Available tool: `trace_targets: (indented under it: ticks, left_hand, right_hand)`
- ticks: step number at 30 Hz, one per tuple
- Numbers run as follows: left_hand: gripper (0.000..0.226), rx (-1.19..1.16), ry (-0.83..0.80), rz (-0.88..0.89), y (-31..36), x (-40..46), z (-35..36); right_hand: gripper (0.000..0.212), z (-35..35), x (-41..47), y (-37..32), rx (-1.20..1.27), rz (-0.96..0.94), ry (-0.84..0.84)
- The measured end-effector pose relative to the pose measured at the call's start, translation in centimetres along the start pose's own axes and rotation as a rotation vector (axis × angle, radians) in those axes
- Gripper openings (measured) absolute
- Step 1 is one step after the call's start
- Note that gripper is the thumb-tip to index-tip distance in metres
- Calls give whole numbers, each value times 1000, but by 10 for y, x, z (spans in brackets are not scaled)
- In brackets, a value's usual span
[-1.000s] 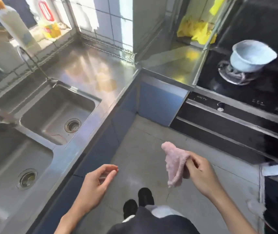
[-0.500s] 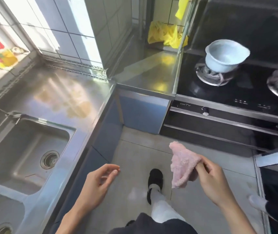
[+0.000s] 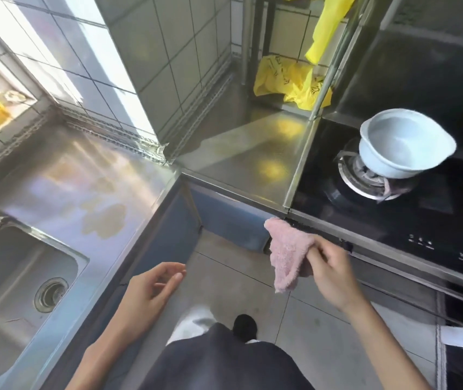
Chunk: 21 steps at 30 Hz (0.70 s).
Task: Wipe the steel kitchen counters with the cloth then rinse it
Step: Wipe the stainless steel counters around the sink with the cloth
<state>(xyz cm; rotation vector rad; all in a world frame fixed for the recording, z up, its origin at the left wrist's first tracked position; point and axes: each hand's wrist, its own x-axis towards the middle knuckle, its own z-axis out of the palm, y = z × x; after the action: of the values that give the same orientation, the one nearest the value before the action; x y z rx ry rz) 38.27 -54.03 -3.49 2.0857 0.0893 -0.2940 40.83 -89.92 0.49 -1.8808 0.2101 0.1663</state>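
My right hand (image 3: pixel 333 273) pinches a fluffy pink cloth (image 3: pixel 286 253), which hangs over the floor just in front of the stove's front edge. My left hand (image 3: pixel 151 291) hovers empty with fingers loosely curled, beside the blue cabinet front. The steel counter (image 3: pixel 70 175) runs along the left and carries yellowish stains near its front. A second steel counter section (image 3: pixel 253 153) lies ahead, left of the stove. The sink (image 3: pixel 13 277) with its drain sits at the lower left.
A black gas stove (image 3: pixel 410 220) at the right holds a pale blue bowl (image 3: pixel 404 142) on a burner. Yellow plastic bags (image 3: pixel 289 83) lie in the back corner. Tiled walls rise behind the counters. Grey floor tiles (image 3: pixel 253 280) and my feet are below.
The view has swung right and closer to the corner counter and stove; the sinks have slid off to the left. Both hands keep their poses, the right still holding the cloth.
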Motion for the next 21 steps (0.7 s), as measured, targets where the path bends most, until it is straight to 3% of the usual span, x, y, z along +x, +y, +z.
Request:
trace_targets:
  ticks: [8,19,21]
  left_hand:
    - [17,38,-67,-32,12,94,17]
    - [14,100,-133,37,47,303,7]
    - [13,109,-146,50,48,338,8]
  right_hand:
    - [30,-16,90,-2,156,66,35]
    - [38,-40,228,-5,234,182,119]
    - [32,-45,255,-7,218,180,137]
